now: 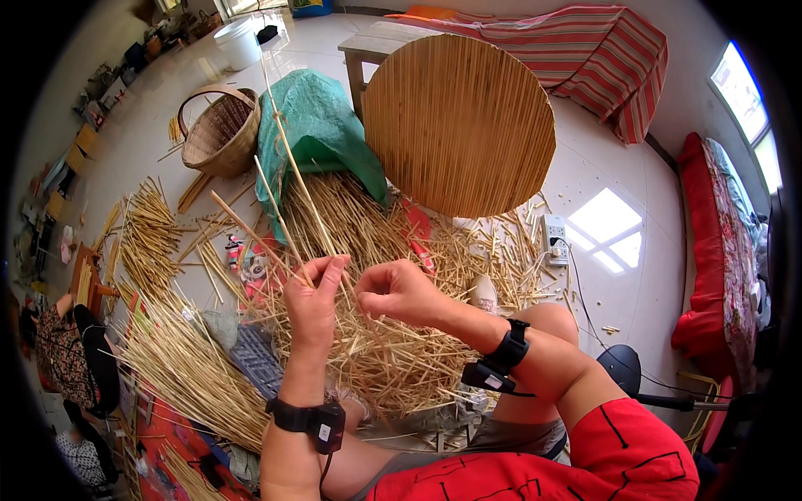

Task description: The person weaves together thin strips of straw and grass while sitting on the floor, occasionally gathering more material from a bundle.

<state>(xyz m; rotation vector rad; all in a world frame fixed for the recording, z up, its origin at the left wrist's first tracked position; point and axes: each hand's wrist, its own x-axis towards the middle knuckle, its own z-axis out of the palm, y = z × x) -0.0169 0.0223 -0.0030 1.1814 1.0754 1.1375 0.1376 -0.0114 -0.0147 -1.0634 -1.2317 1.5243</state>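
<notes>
My left hand is closed on a few thin pale straw stalks, which rise upward and to the left from its fingertips, one much longer than the others. My right hand is just right of it, fingers curled beside the lower part of the stalks; what it pinches, if anything, I cannot make out. Below both hands lies a tangled heap of cut straw. Longer stalks lie in a bundle at the lower left, and more straw spills from a green sack ahead.
A round slatted board leans on a wooden bench. Around are a wicker basket, white bucket, power strip with cable, and red-covered furniture at right. Another person sits at far left.
</notes>
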